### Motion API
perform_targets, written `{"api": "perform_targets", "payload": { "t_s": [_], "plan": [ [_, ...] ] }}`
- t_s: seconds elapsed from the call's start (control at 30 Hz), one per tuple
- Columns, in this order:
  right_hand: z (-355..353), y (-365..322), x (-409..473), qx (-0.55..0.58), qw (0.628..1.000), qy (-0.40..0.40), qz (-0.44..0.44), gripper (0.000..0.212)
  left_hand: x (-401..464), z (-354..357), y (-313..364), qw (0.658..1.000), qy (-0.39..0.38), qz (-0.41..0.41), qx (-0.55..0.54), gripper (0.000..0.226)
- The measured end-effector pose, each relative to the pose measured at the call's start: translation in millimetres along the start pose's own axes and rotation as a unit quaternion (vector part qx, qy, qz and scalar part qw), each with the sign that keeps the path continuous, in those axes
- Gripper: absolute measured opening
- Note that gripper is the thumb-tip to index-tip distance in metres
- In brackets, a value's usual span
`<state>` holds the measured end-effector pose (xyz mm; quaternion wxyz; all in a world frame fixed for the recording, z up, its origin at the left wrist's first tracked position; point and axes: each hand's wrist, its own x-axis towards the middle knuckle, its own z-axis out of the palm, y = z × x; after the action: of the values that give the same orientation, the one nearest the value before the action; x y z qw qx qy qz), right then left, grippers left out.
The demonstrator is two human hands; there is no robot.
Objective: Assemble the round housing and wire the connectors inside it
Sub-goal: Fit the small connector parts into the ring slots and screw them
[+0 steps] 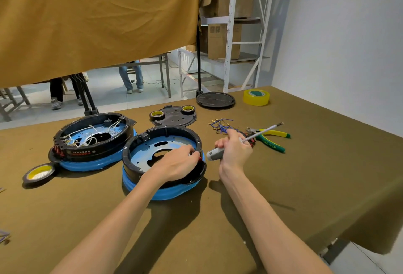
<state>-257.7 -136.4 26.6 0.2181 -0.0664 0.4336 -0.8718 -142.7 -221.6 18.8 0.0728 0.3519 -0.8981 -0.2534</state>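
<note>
Near the table's (305, 186) left edge I see a tape roll (39, 172), then a wired housing (93, 140). Mid-table sits the open housing (163, 160); my left hand (181, 162) reaches inside, fingers curled, pinching something at its right wall. Just beside it, my right hand (234, 149) grips a screwdriver (246, 140). Wires (221, 126) and pliers (270, 138) lie beyond.

Both hands (174, 164) (234, 150) reach forward — fingers curled, gripping.

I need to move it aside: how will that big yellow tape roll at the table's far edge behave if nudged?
The yellow tape roll lies flat, so it should slide on the cloth-covered table rather than roll. It probably weighs little.
</note>
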Motion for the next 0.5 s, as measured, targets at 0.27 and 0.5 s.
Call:
{"api": "perform_targets", "payload": {
  "t_s": [0.27, 0.5],
  "plan": [
    [-23, -13, 23, -0.261, 0.965, -0.018, -0.03, 0.029, -7, -1, -1, 0.998, 0.039, 0.04, 0.033, 0.043],
    [-61, -21, 42, -0.73, 0.65, -0.141, -0.16, 0.017, -9, 2, 2, 0.993, 0.079, 0.059, 0.071, 0.033]
  ]
}}
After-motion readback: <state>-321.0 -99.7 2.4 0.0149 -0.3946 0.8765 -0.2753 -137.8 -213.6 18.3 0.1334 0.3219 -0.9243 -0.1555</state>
